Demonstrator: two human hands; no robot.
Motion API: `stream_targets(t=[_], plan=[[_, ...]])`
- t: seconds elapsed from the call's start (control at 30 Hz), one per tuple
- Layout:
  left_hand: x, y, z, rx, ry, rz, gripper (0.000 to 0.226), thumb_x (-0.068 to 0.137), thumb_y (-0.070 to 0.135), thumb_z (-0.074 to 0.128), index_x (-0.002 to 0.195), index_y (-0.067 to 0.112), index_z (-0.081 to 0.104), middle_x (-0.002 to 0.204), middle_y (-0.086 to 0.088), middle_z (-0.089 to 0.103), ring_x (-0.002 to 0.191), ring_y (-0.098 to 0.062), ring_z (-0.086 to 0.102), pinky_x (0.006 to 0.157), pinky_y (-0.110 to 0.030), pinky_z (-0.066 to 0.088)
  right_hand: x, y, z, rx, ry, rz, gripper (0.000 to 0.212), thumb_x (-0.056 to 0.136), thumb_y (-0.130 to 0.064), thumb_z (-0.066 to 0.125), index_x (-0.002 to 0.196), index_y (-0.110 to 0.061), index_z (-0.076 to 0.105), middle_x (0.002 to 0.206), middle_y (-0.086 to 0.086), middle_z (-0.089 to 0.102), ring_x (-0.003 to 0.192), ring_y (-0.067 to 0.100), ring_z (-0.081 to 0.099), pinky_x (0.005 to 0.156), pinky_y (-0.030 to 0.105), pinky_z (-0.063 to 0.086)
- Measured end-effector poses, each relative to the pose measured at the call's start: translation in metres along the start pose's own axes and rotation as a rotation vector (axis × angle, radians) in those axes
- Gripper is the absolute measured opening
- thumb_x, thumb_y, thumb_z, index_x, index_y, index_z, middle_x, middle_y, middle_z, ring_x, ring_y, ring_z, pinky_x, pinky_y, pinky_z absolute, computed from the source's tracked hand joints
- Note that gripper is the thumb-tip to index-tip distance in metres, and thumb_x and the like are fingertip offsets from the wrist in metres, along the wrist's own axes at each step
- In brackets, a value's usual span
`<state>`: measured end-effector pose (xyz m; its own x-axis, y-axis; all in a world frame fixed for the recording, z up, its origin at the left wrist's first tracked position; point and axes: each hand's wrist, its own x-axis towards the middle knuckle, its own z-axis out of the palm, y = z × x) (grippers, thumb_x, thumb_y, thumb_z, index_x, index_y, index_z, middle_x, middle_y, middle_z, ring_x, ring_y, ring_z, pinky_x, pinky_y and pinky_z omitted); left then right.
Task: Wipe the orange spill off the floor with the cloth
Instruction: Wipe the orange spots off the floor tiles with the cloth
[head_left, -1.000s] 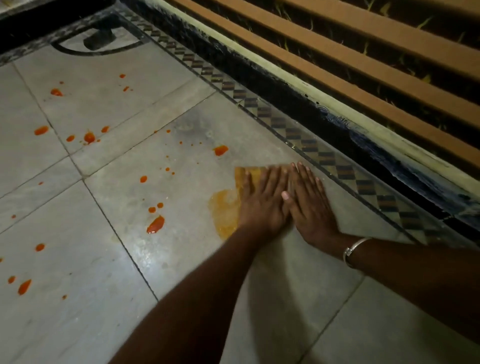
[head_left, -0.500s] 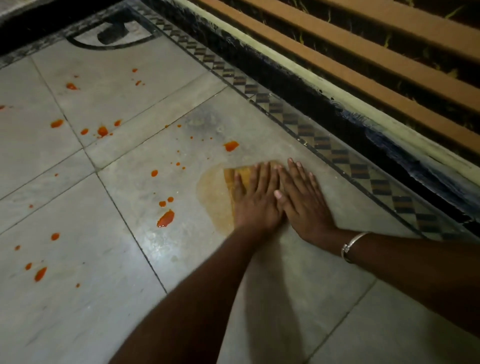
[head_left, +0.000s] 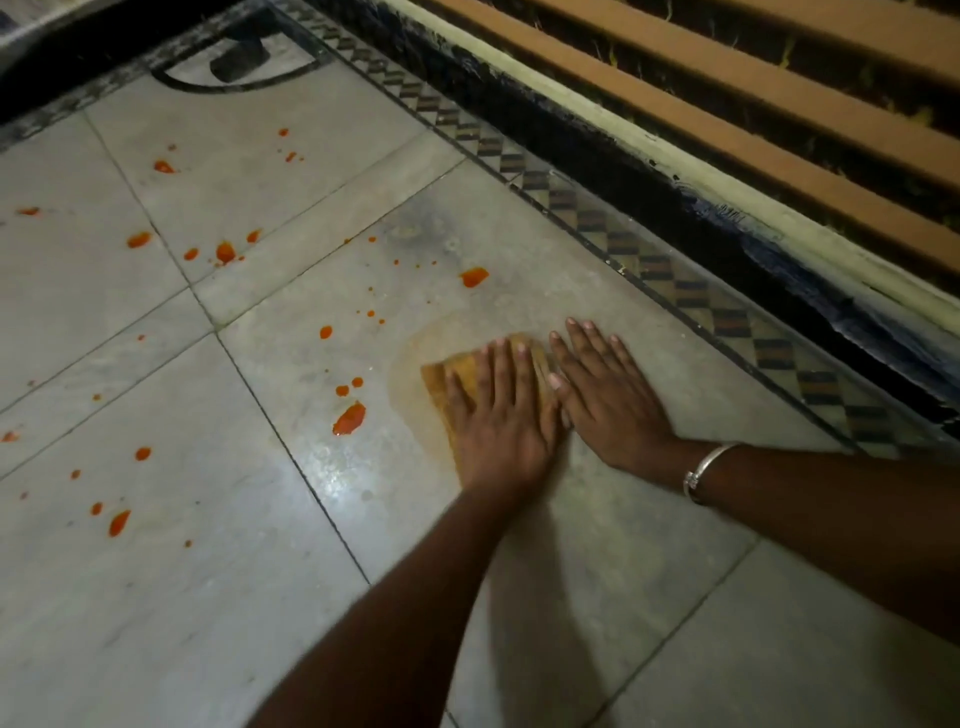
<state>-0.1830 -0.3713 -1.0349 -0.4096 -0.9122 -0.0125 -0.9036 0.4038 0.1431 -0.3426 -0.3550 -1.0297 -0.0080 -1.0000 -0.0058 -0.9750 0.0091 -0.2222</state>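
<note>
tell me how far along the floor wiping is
Done: one patch, just a pale orange smear. In hand: the left hand presses the folded yellow-orange cloth flat; the right hand lies flat beside it. Left: scattered orange drops, including the big orange blot nearby.

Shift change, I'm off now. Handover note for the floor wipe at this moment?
Left hand: open, pressed flat on the cloth.
Right hand: open, flat beside it; on the cloth's edge or on the floor, cannot tell.
Done: one patch wiped to a pale smear round the cloth.
To do: orange drops unwiped. The large drop is nearest on the left, a second drop lies ahead, and more are scattered over the far-left tiles.
</note>
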Motion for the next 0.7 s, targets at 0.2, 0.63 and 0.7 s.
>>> stream_targets(t=[0.2, 0.63, 0.7], plan=[[0.005, -0.053, 0.000, -0.002, 0.040, -0.171, 0.073, 0.107, 0.059, 0.007, 0.167, 0.019, 0.000, 0.175, -0.008, -0.004, 0.161, -0.024, -0.010, 0.127, -0.059, -0.006, -0.003, 0.003, 0.001, -0.076, -0.006, -0.028, 0.063, 0.107, -0.045, 0.022, 0.163, -0.017, 0.014, 0.170, 0.009, 0.010, 0.158, 0.023, 0.007, 0.127, 0.045, 0.010], [0.018, -0.043, -0.007, -0.020, -0.023, -0.175, 0.070, 0.107, 0.057, 0.006, 0.167, 0.021, -0.006, 0.175, -0.005, -0.008, 0.160, -0.022, -0.014, 0.126, -0.057, -0.011, -0.004, 0.007, -0.004, 0.055, 0.003, -0.031, 0.056, 0.108, -0.033, 0.033, 0.162, -0.018, 0.021, 0.170, 0.004, 0.015, 0.157, 0.018, 0.010, 0.128, 0.038, 0.007], [-0.014, -0.033, -0.002, -0.042, 0.020, -0.253, 0.071, 0.108, 0.056, 0.008, 0.167, 0.018, -0.003, 0.175, -0.008, -0.007, 0.161, -0.025, -0.014, 0.126, -0.059, -0.010, -0.001, 0.009, -0.007, 0.178, 0.012, -0.006, 0.052, 0.109, -0.030, 0.034, 0.160, -0.018, 0.026, 0.169, 0.001, 0.020, 0.157, 0.015, 0.013, 0.128, 0.034, 0.005]])
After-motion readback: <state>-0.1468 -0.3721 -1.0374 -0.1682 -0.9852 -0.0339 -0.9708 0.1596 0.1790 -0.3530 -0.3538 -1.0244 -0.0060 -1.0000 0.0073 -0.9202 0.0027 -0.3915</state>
